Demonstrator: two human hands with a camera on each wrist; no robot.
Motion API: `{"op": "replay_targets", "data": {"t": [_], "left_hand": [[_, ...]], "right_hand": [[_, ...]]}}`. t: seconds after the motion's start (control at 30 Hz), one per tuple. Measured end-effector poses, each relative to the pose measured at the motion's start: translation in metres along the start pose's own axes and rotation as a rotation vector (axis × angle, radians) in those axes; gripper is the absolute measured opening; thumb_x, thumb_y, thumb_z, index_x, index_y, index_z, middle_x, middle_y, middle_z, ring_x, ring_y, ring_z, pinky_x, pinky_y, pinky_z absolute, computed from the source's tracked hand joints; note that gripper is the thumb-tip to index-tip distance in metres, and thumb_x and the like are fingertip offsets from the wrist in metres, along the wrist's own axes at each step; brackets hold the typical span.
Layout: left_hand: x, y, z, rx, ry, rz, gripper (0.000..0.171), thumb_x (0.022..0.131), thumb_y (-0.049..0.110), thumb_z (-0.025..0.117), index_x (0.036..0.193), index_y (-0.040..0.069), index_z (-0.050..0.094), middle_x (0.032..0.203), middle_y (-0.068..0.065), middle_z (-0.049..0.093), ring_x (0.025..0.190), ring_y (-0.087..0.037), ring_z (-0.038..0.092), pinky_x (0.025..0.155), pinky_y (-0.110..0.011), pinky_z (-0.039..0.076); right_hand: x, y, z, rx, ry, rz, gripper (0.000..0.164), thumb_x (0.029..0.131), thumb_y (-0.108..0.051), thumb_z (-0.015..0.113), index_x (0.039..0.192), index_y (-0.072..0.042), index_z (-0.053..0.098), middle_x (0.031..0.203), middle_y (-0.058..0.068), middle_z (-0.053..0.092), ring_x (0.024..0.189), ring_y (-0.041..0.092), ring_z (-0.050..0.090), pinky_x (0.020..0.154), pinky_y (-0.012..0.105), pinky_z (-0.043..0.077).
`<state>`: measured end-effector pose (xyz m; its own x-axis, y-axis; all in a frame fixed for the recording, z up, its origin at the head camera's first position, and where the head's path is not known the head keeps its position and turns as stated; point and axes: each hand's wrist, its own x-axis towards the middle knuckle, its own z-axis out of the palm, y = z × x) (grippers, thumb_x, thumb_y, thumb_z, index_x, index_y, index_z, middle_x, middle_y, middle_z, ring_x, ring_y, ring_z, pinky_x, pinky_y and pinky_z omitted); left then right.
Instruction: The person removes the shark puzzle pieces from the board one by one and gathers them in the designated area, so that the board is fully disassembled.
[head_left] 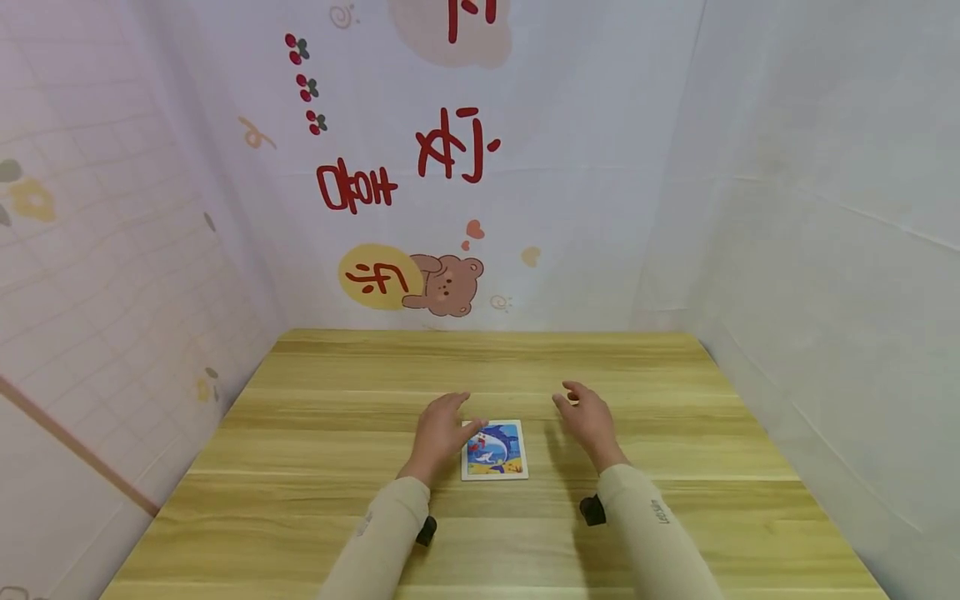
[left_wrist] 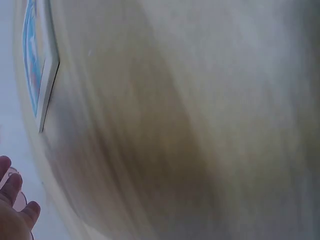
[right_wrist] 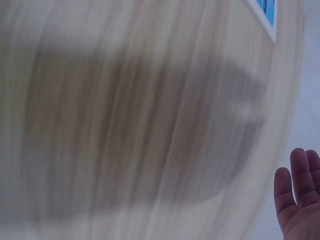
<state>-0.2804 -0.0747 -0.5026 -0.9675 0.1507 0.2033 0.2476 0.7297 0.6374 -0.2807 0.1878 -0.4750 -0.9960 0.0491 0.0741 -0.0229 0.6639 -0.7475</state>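
A flat square picture board (head_left: pixel 495 452) with a white border and a blue sea scene, showing a large fish, lies on the wooden table. Just over its left side hovers my left hand (head_left: pixel 438 429), fingers relaxed, thumb overlapping the board's top left corner in the head view. My right hand (head_left: pixel 590 421) is held above the table to the right of the board, apart from it, fingers loosely bent and holding nothing. In the right wrist view, the fingers (right_wrist: pixel 301 175) look nearly straight. The left wrist view shows the board's thick white edge (left_wrist: pixel 49 80) beyond the hand.
The wood-grain table (head_left: pixel 337 433) is enclosed by white cloth walls, with a printed bear (head_left: pixel 450 287) and red characters on the back one (head_left: pixel 585 167). Small dark wrist devices (head_left: pixel 592 510) sit under both beige sleeves (head_left: pixel 652 533).
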Motion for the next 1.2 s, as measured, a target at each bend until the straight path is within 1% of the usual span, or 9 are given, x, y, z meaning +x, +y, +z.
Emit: {"op": "replay_targets", "data": {"t": [0.13,0.2,0.3,0.5,0.57,0.63,0.73,1.0,1.2], "left_hand": [[-0.003,0.002,0.008,0.007,-0.037,0.019,0.054,0.090,0.038,0.073,0.134,0.008,0.062,0.141,-0.018,0.053,0.133,-0.040,0.044,0.110,-0.058,0.031],[-0.004,0.002,0.011,0.021,-0.042,0.033,0.051,0.090,0.037,0.074,0.130,0.008,0.065,0.139,-0.019,0.054,0.131,-0.041,0.046,0.108,-0.059,0.033],[-0.005,0.004,0.015,0.040,-0.055,0.028,0.048,0.089,0.037,0.074,0.127,0.009,0.067,0.138,-0.019,0.055,0.129,-0.041,0.048,0.107,-0.058,0.034],[-0.005,0.006,0.023,0.067,-0.085,0.039,0.045,0.089,0.036,0.075,0.124,0.010,0.069,0.136,-0.018,0.057,0.127,-0.039,0.050,0.106,-0.058,0.035],[-0.004,0.007,0.025,0.068,-0.083,0.049,0.044,0.088,0.036,0.076,0.123,0.010,0.070,0.135,-0.018,0.057,0.126,-0.040,0.051,0.105,-0.058,0.036],[-0.004,0.008,0.027,0.066,-0.083,0.044,0.043,0.088,0.036,0.076,0.123,0.010,0.070,0.134,-0.018,0.058,0.126,-0.040,0.051,0.106,-0.058,0.035],[-0.005,0.008,0.030,0.073,-0.065,0.047,0.043,0.087,0.036,0.077,0.121,0.010,0.071,0.131,-0.018,0.060,0.123,-0.040,0.053,0.105,-0.057,0.036],[-0.008,0.008,0.036,0.093,-0.032,0.069,0.043,0.085,0.034,0.078,0.117,0.005,0.072,0.124,-0.020,0.064,0.118,-0.039,0.056,0.101,-0.057,0.039],[-0.007,0.008,0.041,0.169,-0.012,0.110,0.040,0.084,0.035,0.079,0.111,0.005,0.074,0.117,-0.018,0.066,0.112,-0.037,0.059,0.097,-0.053,0.043]], "right_hand": [[-0.001,-0.004,0.016,0.026,-0.014,0.010,0.045,0.101,-0.026,0.058,0.138,-0.001,0.055,0.132,0.025,0.058,0.115,0.039,0.059,0.093,0.055,0.049],[-0.001,-0.005,0.023,0.037,-0.030,0.013,0.042,0.100,-0.024,0.060,0.134,0.000,0.059,0.128,0.024,0.060,0.114,0.039,0.060,0.094,0.054,0.048],[-0.001,-0.008,0.033,0.049,-0.064,0.017,0.037,0.098,-0.021,0.062,0.129,0.000,0.063,0.123,0.022,0.063,0.112,0.039,0.060,0.094,0.054,0.048],[-0.002,-0.009,0.045,0.064,-0.137,0.056,0.033,0.096,-0.018,0.064,0.126,-0.002,0.066,0.116,0.015,0.066,0.107,0.032,0.062,0.089,0.049,0.051],[-0.002,-0.009,0.048,0.072,-0.146,0.051,0.033,0.095,-0.017,0.066,0.125,-0.001,0.066,0.115,0.015,0.066,0.104,0.032,0.062,0.087,0.048,0.052],[-0.001,-0.010,0.050,0.076,-0.154,0.041,0.033,0.094,-0.016,0.067,0.123,-0.001,0.066,0.114,0.016,0.066,0.104,0.032,0.062,0.087,0.048,0.052],[0.000,-0.010,0.054,0.074,-0.166,0.020,0.032,0.092,-0.014,0.069,0.121,0.000,0.067,0.113,0.017,0.067,0.104,0.033,0.063,0.088,0.049,0.052],[0.000,-0.004,0.063,0.070,-0.197,0.035,0.030,0.090,-0.013,0.072,0.119,-0.004,0.069,0.109,0.012,0.066,0.101,0.028,0.061,0.090,0.049,0.050],[0.000,-0.003,0.064,0.043,-0.197,0.034,0.030,0.087,-0.013,0.076,0.116,-0.006,0.071,0.110,0.012,0.067,0.103,0.029,0.061,0.093,0.050,0.049]]}}
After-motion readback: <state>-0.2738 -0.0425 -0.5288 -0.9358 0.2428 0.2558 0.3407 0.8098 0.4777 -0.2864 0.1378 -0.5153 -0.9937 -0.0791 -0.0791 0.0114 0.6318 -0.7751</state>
